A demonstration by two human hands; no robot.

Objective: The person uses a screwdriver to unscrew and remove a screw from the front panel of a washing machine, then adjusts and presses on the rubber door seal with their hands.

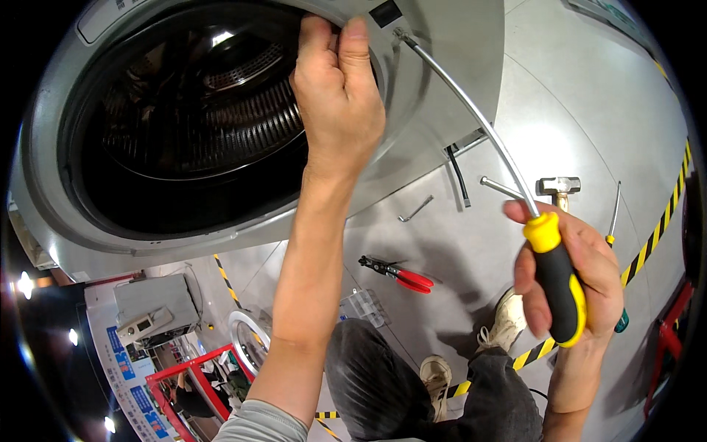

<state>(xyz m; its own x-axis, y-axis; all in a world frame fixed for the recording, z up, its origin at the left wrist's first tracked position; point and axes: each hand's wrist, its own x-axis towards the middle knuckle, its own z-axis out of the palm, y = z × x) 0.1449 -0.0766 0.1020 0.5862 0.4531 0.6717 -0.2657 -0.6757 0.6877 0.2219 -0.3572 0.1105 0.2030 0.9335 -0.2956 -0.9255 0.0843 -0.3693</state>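
Observation:
A grey front-loading washing machine [434,96] fills the upper left, its round opening showing a dark rubber seal [184,210] and metal drum [243,132]. My left hand [339,96] is closed on the right side of the opening's rim, fingertips partly hidden. In my right hand [582,272] is a long screwdriver [479,118] with a yellow and black handle, the fingers wrapped round it. Its shaft slants up and left, and the tip meets the front panel at a small hole below a dark square slot [384,12]. Whether it sits in a screw, I cannot tell.
On the tiled floor lie red-handled pliers [412,280], a small bent wrench [416,209], a hammer [560,186] and another screwdriver [615,210]. A clear plastic case [364,306] is near my knee. Yellow-black tape [663,221] marks the floor; a round door [250,342] stands lower left.

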